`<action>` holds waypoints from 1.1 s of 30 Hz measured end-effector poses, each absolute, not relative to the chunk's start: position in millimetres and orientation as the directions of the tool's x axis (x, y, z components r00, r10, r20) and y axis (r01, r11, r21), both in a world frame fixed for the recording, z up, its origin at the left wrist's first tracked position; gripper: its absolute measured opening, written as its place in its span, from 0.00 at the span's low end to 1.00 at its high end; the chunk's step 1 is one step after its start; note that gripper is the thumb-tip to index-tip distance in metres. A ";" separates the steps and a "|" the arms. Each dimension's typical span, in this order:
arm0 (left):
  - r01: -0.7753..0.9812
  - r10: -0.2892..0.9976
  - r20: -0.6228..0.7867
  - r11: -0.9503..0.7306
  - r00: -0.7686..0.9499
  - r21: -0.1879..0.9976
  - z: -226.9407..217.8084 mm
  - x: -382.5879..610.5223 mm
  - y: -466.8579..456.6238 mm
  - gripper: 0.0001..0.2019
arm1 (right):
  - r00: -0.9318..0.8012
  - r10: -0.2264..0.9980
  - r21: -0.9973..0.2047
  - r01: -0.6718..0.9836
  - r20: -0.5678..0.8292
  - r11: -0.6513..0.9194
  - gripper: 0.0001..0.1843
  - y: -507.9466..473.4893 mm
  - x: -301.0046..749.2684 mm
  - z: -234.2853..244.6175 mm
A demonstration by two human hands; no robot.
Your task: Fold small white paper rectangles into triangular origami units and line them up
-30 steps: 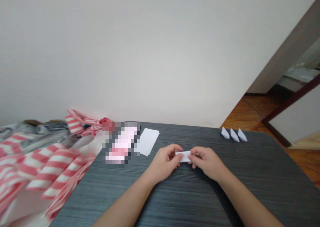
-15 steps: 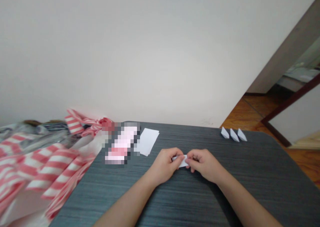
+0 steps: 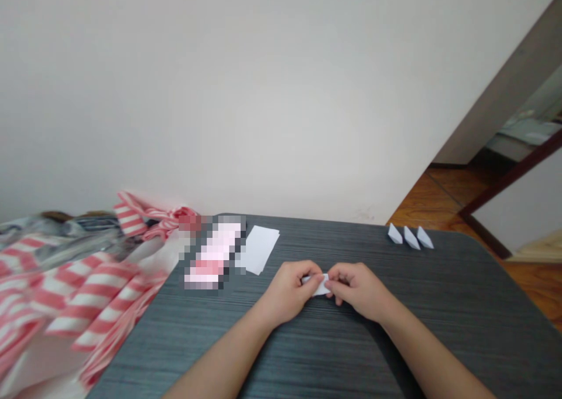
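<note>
My left hand (image 3: 287, 293) and my right hand (image 3: 357, 292) meet above the dark wood-grain table (image 3: 333, 364). Between their fingers they pinch a small folded piece of white paper (image 3: 320, 285), mostly hidden by my fingertips. Farther back, a stack of white paper sheets (image 3: 260, 249) lies on the tabletop, left of my hands. Three small folded paper boats (image 3: 410, 236) stand in a row near the table's far right edge.
A pixelated pink-and-white item (image 3: 214, 255) lies at the table's left side. Red-and-white striped fabric (image 3: 88, 293) is heaped beyond the left edge. A white wall (image 3: 263, 94) rises behind the table, and a wooden floor (image 3: 448, 200) shows at right.
Both hands have closed in around the white paper, which now shows less between my fingers than a second ago. The paper looks more tightly folded. The other objects have not moved.
</note>
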State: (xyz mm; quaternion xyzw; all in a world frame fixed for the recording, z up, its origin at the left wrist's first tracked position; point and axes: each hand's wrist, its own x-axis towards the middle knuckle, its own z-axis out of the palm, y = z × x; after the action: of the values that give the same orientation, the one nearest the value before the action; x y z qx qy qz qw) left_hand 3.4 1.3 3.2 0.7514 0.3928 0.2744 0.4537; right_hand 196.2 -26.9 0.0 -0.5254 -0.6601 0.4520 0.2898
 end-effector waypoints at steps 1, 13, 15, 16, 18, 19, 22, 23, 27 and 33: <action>0.338 0.838 0.053 -0.276 0.542 0.900 3.5 3.4 1.3 0.13 | -0.278 0.956 -0.900 0.434 -0.091 0.041 0.06 -27.2 196.5 0.0; 0.361 0.810 0.041 -0.306 0.585 0.881 4.6 3.9 1.8 0.13 | -0.284 0.959 -0.857 0.491 0.014 0.158 0.09 -25.1 199.9 -1.1; 0.367 0.810 0.041 -0.310 0.585 0.877 4.6 4.0 2.0 0.13 | -0.286 0.958 -0.858 0.489 0.014 0.158 0.08 -24.9 199.7 -2.1; 0.368 0.811 0.041 -0.310 0.584 0.877 4.4 4.1 2.1 0.13 | -0.288 0.958 -0.857 0.489 0.016 0.161 0.09 -24.8 199.6 -2.2; 0.367 0.814 0.042 -0.307 0.579 0.878 3.7 4.4 2.0 0.12 | -0.292 0.956 -0.854 0.492 0.023 0.171 0.09 -24.8 199.3 -1.6; 0.367 0.816 0.042 -0.305 0.577 0.879 3.2 4.5 1.9 0.12 | -0.292 0.956 -0.851 0.495 0.028 0.176 0.09 -24.8 199.0 -1.0; 0.368 0.822 0.037 -0.294 0.569 0.882 2.2 4.8 1.7 0.12 | -0.290 0.956 -0.848 0.498 0.036 0.183 0.10 -25.1 198.3 -0.1; 0.368 0.823 0.036 -0.291 0.566 0.883 2.1 4.8 1.6 0.12 | -0.290 0.956 -0.849 0.497 0.034 0.181 0.10 -25.2 198.3 -0.2; 0.365 0.821 0.035 -0.292 0.570 0.884 2.4 4.7 1.8 0.12 | -0.311 0.950 -0.841 0.504 0.036 0.197 0.09 -25.8 198.9 -0.9; 0.372 0.830 0.012 -0.263 0.557 0.890 2.8 4.9 2.2 0.13 | -0.318 0.944 -0.818 0.518 0.088 0.251 0.10 -25.7 200.5 2.2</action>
State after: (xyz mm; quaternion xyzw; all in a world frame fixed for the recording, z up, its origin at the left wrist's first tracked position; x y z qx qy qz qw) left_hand 4.9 2.2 2.8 0.7542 0.3985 0.2502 0.4580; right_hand 200.5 -25.7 2.2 -0.4999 -0.7310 0.3533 0.3015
